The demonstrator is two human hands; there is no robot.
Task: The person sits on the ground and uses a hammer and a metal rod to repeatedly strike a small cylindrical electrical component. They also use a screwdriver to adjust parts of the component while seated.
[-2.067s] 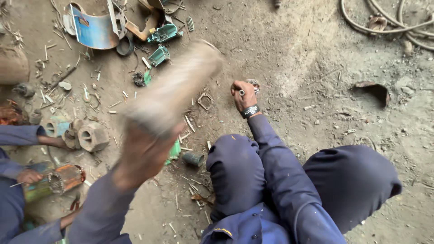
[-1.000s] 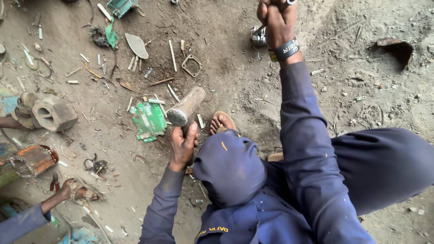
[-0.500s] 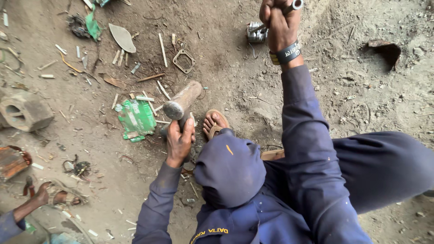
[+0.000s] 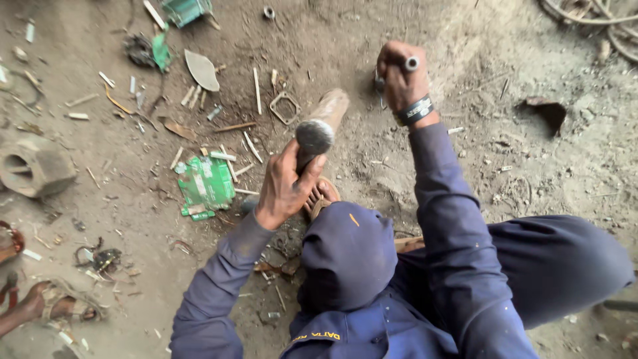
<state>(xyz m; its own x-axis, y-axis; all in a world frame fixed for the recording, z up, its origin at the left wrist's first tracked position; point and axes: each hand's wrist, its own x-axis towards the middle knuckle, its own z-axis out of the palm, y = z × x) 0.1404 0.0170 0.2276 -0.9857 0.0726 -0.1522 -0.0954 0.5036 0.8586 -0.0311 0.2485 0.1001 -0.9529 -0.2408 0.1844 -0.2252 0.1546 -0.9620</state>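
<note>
Both of my hands are closed on something as I sit on the dirt floor (image 4: 412, 166) in my dark blue overalls. My left hand (image 4: 284, 188) is wrapped around the handle of a hammer (image 4: 320, 130), fingers curled tight, with its dark rounded end toward me and the pale wooden length slanting away up the picture. My right hand (image 4: 401, 81) is fisted around a small metal piece (image 4: 411, 64), whose round grey end sticks out past my knuckles; a dark band sits on that wrist. Just below the left hand my sandalled foot (image 4: 320, 197) rests on the ground. To the left of the hammer lies a broken green circuit board (image 4: 205, 185), and beyond it a square metal frame (image 4: 285, 108) among scattered sticks and scraps. Far left sits a grey cast block (image 4: 33, 165), and another person's sandalled foot (image 4: 56, 307) shows at the lower left edge.
</note>
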